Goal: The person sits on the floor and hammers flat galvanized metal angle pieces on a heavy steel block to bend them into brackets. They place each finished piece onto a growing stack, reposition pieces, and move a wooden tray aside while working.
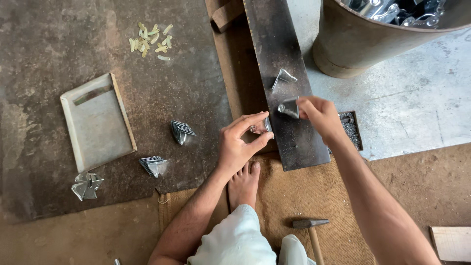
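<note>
- Our left hand (239, 145) pinches a small shiny metal piece (265, 125) between thumb and forefinger, at the left edge of the dark steel bar (294, 142).
- Our right hand (319, 115) is closed on a folded metal bracket (289, 108), holding it just above the bar, at 2 o'clock from the small piece and near it.
- We judge that the small piece could slip from the fingertips, since the pinch is light and it sits right at the bar's edge; it would fall toward the burlap mat (294, 196).
- Our bare foot (244, 184) lies at 6 o'clock from the left hand, so anything dropped could strike it.
- A second bent bracket (283, 77) rests on the bar at 12 o'clock from the right hand; a careless sweep could knock it off.
- The hammer (310, 226) lies on the mat at 6 o'clock, well apart from both hands.
</note>
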A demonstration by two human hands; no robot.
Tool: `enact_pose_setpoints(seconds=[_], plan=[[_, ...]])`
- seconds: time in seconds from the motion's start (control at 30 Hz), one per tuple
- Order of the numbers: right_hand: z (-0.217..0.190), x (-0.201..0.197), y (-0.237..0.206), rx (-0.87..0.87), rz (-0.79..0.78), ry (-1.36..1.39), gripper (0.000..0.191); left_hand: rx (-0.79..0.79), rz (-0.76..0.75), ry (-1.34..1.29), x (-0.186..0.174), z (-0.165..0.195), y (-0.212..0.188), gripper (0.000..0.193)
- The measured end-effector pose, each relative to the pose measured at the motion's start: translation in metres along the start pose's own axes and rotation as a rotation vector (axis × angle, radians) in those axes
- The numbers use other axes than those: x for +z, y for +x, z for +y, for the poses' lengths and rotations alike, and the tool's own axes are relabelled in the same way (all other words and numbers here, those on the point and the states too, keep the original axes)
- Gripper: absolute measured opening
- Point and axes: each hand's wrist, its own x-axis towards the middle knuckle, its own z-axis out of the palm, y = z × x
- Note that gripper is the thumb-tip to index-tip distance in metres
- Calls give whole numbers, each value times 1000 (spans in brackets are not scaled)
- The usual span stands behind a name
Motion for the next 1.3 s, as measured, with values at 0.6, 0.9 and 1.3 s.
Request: enact_pose_setpoints(seconds=[0.6, 0.9, 1.3], plan=[[9, 12, -85, -1, -338, 424, 43, 175, -160, 101, 18, 4, -20, 44], [18, 4, -62, 8, -411, 446, 42, 99, -86, 21, 24, -13, -17, 41], [25, 4, -39, 68, -16, 330, 43, -168, 257, -495, 36, -54, -26, 32]])
